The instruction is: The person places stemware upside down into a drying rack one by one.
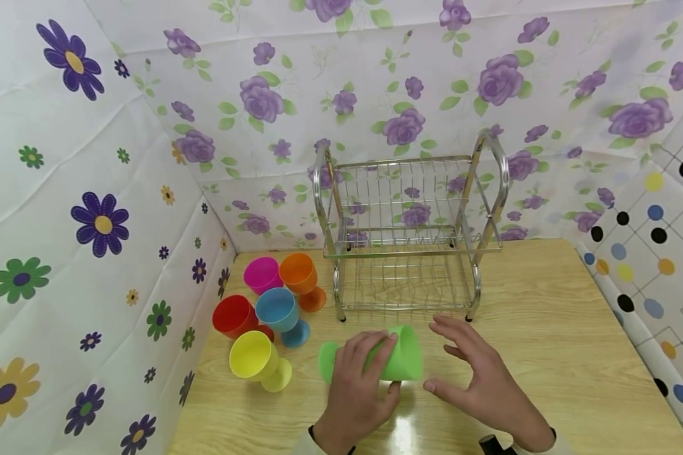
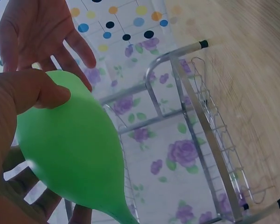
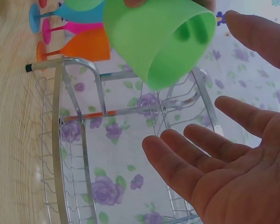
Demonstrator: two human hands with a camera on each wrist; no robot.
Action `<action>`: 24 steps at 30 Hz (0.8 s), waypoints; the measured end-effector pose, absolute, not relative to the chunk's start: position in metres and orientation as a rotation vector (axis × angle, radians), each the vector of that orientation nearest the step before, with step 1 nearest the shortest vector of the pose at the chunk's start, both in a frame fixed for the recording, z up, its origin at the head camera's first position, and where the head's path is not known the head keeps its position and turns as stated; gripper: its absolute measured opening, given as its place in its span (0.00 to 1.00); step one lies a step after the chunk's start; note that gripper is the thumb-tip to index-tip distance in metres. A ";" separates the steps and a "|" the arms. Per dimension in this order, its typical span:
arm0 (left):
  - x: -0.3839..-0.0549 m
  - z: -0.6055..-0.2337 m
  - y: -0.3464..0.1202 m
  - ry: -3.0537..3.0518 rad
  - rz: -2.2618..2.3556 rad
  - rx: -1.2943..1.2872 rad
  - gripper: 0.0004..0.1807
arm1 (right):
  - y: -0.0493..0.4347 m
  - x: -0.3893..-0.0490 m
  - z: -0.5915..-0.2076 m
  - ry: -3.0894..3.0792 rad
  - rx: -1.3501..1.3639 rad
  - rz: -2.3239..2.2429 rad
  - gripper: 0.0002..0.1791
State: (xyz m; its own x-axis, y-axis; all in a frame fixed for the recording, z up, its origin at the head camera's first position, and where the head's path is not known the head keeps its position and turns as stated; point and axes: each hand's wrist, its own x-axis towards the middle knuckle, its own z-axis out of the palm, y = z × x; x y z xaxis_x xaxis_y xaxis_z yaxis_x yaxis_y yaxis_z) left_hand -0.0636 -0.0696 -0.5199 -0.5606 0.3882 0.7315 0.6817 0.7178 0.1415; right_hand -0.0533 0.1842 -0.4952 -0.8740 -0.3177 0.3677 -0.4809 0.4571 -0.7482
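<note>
My left hand [image 1: 355, 388] grips a green plastic goblet [image 1: 406, 355] round its bowl, above the front of the table. The goblet lies sideways, its mouth facing right and its foot to the left. In the left wrist view the thumb presses on the green bowl [image 2: 74, 144] with the other fingers on its far side. Just right of the goblet's mouth is my right hand [image 1: 484, 382], thumb and fingers spread, holding nothing. Seen from the right wrist, the fingers [image 3: 172, 163] stay apart from the goblet's rim [image 3: 182, 51].
A two-tier chrome dish rack [image 1: 406, 253] stands behind the hands. To the left, upright goblets cluster: yellow [image 1: 253, 357], red [image 1: 234, 316], blue [image 1: 277, 309], pink [image 1: 263, 273] and orange [image 1: 298, 273]. Patterned sheets [image 1: 319, 95] enclose the wooden table [image 1: 546, 316] at the back and sides.
</note>
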 end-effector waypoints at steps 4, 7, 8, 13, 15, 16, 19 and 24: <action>-0.062 -0.516 -0.063 -2.209 -0.477 -0.879 0.49 | 0.182 -0.051 -0.496 -2.540 0.717 1.356 0.51; -0.062 -0.514 -0.059 -2.195 -0.441 -0.923 0.49 | 0.181 -0.050 -0.495 -2.544 0.725 1.361 0.52; -0.062 -0.513 -0.059 -2.189 -0.429 -0.937 0.48 | 0.180 -0.050 -0.495 -2.544 0.733 1.368 0.53; -0.061 -0.509 -0.056 -2.147 -0.372 -0.989 0.49 | 0.179 -0.050 -0.494 -2.513 0.776 1.447 0.50; -0.061 -0.509 -0.056 -2.127 -0.360 -1.004 0.49 | 0.178 -0.050 -0.493 -2.496 0.789 1.476 0.48; -0.061 -0.509 -0.056 -2.119 -0.356 -1.011 0.48 | 0.178 -0.050 -0.493 -2.489 0.792 1.485 0.47; -0.062 -0.508 -0.056 -2.102 -0.354 -1.022 0.45 | 0.178 -0.050 -0.493 -2.475 0.779 1.481 0.45; -0.061 -0.507 -0.056 -2.104 -0.413 -1.005 0.41 | 0.179 -0.051 -0.494 -2.426 0.724 1.478 0.47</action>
